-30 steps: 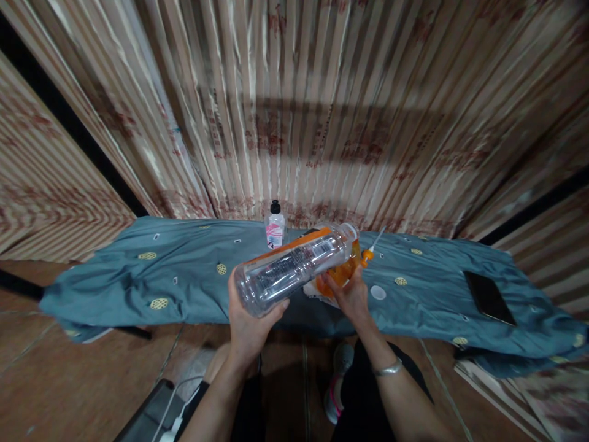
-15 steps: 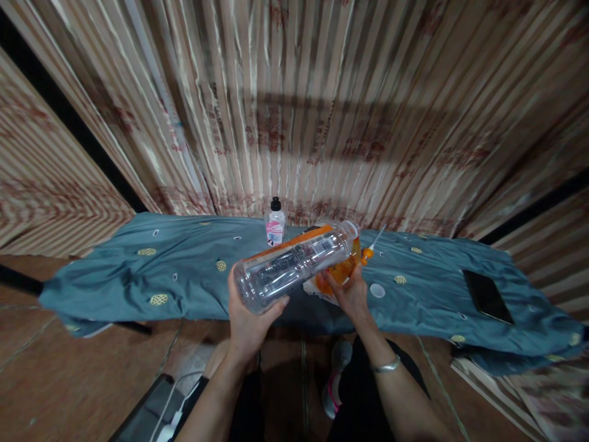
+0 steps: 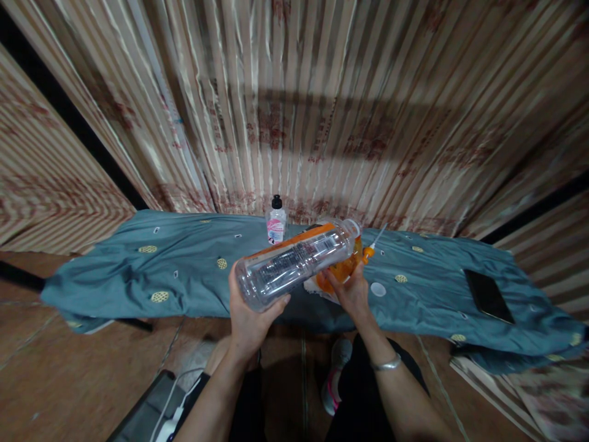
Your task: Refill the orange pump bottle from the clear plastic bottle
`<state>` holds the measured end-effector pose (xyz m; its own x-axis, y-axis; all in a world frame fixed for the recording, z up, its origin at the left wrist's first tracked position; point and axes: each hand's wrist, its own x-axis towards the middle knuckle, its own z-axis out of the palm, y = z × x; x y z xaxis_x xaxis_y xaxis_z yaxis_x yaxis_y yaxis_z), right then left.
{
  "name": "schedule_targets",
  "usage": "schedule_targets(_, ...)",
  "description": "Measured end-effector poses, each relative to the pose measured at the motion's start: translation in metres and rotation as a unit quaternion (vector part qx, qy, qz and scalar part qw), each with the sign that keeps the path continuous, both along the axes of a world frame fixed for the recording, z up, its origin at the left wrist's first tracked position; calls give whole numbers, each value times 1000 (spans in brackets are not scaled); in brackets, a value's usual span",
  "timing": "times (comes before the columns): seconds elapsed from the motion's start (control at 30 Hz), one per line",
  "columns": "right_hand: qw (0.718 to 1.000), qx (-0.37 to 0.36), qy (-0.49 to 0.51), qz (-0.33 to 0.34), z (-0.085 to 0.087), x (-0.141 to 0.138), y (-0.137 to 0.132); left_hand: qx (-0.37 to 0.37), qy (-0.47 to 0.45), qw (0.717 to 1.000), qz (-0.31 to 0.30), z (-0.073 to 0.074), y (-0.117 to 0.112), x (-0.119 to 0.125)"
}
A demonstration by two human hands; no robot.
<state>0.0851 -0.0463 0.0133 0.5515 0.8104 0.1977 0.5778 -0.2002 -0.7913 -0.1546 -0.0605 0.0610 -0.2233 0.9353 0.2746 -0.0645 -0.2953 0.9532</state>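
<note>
My left hand (image 3: 248,319) grips the base of a large clear plastic bottle (image 3: 294,261) with an orange label. The bottle is tipped nearly flat, its open neck pointing right over an orange container (image 3: 343,270). My right hand (image 3: 352,293) is wrapped round that orange container from below; it has an orange nozzle with a thin white tube (image 3: 373,240). Both are held just above a blue-grey patterned cloth (image 3: 184,270) that covers a low table. A white cap (image 3: 378,289) lies on the cloth right of my right hand.
A small clear bottle with a black cap and pink label (image 3: 276,226) stands at the back of the cloth. A dark phone (image 3: 488,296) lies at the right. Striped curtains (image 3: 294,110) hang behind. A dark device with white cables (image 3: 151,417) sits on the floor.
Both hands and the two containers keep nearly the same pose; the view shifted slightly, nothing was let go or picked up.
</note>
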Motion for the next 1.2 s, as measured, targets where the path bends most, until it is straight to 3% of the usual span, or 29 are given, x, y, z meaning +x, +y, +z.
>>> schedule_targets(1.2, 1000, 11, 0, 1, -3, 1, -1, 28, 31, 999, 14, 0, 0, 0)
